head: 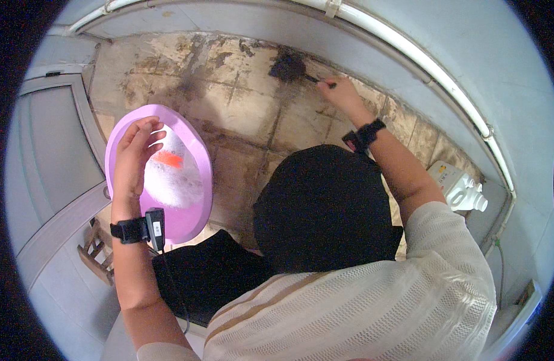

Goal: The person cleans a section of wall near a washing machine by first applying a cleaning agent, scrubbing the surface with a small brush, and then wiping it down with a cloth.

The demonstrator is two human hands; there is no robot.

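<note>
My right hand [341, 93] grips the thin dark handle of a tool whose dark, bushy head [287, 67] rests on the stained tile floor [254, 108] near the wall; it looks like a brush, but its exact kind is unclear. Over the far left part of a pink plastic basin [200, 221] is my left hand [143, 140], its fingers apart and slightly curled, with nothing seen in them. White suds [170, 185] lie in the basin, and an orange-red object [168, 159] shows among them.
A white plastic jug [466, 194] and a pale container [440, 173] stand at the right. White pipes [394, 43] run along the tiled wall. At the left are a framed door [60, 149] and a wooden stool [96, 255]. A cable hangs from my left wrist device [156, 229].
</note>
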